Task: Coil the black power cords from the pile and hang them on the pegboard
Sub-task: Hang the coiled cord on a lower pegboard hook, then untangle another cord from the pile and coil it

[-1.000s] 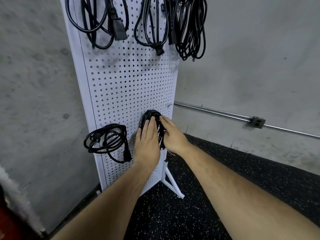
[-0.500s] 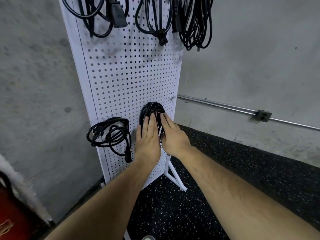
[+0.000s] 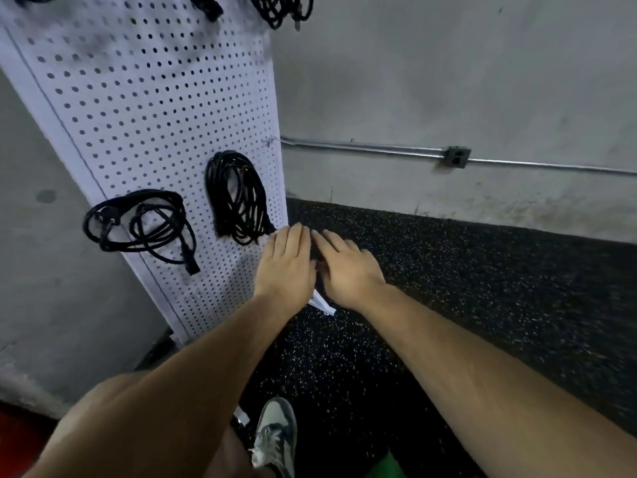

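head view: the coiled cord hangs on the pegboard, its long axis running up and down the board, with a looser coil to its left. both hands sit below and right of it, fingers straight, holding nothing. the left hand is nearer, fingertips just beside the bottom loops; the right hand lies alongside. the pile is out of view, so the next cord probably lies away from the board.
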Demonstrator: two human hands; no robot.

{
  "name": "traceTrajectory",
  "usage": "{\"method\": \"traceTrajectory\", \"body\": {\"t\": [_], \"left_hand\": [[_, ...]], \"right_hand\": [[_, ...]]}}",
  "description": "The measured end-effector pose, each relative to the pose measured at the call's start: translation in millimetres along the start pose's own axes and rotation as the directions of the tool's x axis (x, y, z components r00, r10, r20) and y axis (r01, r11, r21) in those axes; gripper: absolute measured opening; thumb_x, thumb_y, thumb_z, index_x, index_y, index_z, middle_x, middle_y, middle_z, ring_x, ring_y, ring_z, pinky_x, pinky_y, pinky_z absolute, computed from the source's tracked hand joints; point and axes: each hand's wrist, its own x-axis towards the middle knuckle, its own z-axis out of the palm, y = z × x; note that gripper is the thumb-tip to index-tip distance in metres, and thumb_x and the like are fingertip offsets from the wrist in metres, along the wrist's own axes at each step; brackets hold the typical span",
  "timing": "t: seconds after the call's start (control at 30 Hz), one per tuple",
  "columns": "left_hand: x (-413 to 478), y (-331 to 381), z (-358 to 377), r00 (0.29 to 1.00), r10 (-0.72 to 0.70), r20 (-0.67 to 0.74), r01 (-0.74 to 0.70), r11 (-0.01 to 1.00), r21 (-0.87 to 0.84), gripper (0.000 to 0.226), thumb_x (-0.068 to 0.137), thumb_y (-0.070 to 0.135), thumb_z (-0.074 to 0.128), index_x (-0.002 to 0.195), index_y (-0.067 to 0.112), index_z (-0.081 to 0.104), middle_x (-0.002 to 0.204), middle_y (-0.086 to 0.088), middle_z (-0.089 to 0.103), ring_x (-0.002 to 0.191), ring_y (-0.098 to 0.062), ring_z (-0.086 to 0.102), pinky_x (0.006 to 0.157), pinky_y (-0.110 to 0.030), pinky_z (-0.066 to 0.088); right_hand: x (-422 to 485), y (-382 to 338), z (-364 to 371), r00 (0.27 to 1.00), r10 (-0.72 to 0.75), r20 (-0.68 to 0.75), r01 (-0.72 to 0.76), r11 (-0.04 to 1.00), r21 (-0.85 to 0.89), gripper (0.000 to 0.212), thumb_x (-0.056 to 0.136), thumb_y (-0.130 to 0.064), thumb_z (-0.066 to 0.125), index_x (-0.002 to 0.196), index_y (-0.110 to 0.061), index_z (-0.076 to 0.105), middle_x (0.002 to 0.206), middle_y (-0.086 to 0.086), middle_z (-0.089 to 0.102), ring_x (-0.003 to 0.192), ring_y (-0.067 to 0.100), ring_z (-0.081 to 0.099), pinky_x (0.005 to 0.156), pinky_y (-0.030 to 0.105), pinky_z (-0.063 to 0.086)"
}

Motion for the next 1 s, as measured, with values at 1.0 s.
{"method": "traceTrajectory", "body": {"t": [1.0], "left_hand": [[-90.0,321.8,296.2,0.304,0.456,0.836,-0.213,0.888,-0.407,0.062,0.099,0.034,0.052,0.157,0.028,0.032,0.170,-0.002,0.008,0.154,-0.024,0.015,0.123,-0.043,0.020]], "right_hand": [[-270.9,264.5,248.2,0.510,0.585,0.630,-0.786,0.615,0.065,0.056,0.097,-0.029,0.052,0.151,-0.028,0.040,0.149,0.002,0.046,0.137,0.029,0.039,0.108,0.044,0.040]]}}
